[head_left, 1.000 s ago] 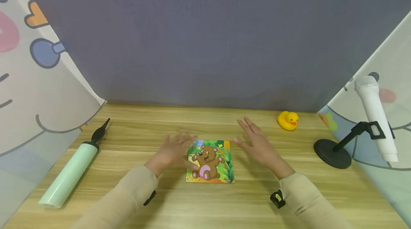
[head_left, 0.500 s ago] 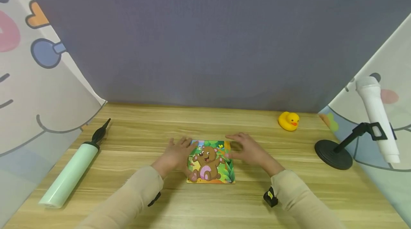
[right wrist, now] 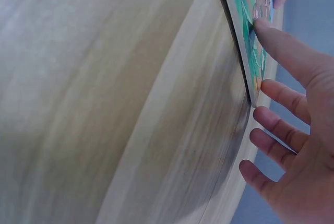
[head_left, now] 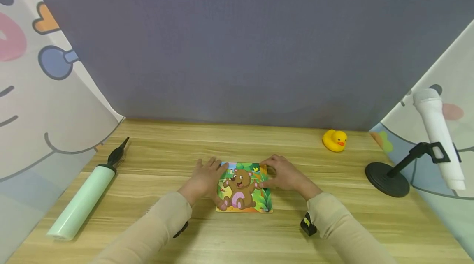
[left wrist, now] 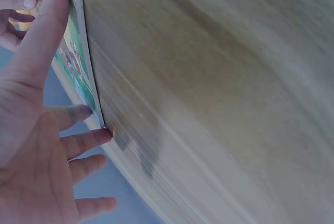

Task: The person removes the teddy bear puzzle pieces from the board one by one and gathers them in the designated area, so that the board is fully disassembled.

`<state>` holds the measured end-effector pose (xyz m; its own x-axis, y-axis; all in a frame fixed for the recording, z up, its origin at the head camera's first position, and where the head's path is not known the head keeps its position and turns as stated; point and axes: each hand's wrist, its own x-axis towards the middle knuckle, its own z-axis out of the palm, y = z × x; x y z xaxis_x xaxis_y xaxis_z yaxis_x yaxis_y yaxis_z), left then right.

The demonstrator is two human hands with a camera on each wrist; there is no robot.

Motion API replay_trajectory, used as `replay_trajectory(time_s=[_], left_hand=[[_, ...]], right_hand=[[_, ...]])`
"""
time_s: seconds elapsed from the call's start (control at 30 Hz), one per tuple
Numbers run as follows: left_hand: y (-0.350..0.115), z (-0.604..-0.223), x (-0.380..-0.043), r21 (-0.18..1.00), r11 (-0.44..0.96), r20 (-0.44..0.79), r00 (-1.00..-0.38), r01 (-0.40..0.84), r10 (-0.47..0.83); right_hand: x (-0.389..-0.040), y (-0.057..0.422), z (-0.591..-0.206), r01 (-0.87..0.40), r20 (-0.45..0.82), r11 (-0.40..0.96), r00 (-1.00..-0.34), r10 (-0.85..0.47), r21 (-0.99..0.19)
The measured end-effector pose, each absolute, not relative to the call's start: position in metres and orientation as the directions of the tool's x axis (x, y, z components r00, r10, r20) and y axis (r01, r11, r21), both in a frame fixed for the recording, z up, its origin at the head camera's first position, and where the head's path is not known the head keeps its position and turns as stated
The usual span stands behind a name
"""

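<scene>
A flat square board (head_left: pixel 238 190) printed with a brown bear in a garden lies on the wooden table. At its left side my left hand (head_left: pixel 206 180) has its fingers spread, the thumb over the lower left corner. My right hand (head_left: pixel 286 174) rests at the upper right corner, fingers lightly bent, thumb on the right part. In the left wrist view the left hand (left wrist: pixel 34 140) has its thumb along the board's face (left wrist: pixel 78 57) and fingertips by the edge. The right wrist view has the right hand's (right wrist: pixel 302 125) thumb touching the board (right wrist: pixel 250 41).
A pale green hand pump (head_left: pixel 83 202) with a black nozzle lies at the left. Toward the back right sits a yellow rubber duck (head_left: pixel 334 140). A white microphone (head_left: pixel 438 136) on a black stand (head_left: pixel 386 179) stands at the far right. A grey panel (head_left: pixel 237 50) rises behind the table.
Both hands have come down and inward to the board; the right hand moved left from beside it to its right corner. The board has stayed in place on the table.
</scene>
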<state>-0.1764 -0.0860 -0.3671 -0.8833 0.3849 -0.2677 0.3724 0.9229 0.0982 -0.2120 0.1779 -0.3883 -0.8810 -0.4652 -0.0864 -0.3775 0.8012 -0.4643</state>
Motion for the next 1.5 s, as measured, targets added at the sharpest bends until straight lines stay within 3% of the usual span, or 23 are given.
replay_trajectory(time_s=[0.47, 0.7, 0.9, 1.5], left_hand=[[-0.081, -0.368, -0.175, -0.031, 0.928, -0.249, -0.902, 0.371, 0.353], [-0.078, -0.369, -0.176, -0.104, 0.924, -0.281, -0.902, 0.367, 0.327], [-0.075, -0.368, -0.176, -0.153, 0.919, -0.293, -0.904, 0.364, 0.310], [-0.075, -0.368, -0.174, -0.121, 0.910, -0.252, -0.899, 0.397, 0.359]], right_hand=[[-0.220, 0.169, -0.382, -0.318, -0.153, 0.817, -0.887, -0.435, -0.481], [-0.219, 0.171, -0.382, -0.340, -0.136, 0.844, -0.894, -0.427, -0.414], [-0.219, 0.173, -0.385, -0.322, -0.132, 0.820, -0.894, -0.427, -0.473], [-0.222, 0.174, -0.390, -0.314, -0.128, 0.816, -0.898, -0.421, -0.485]])
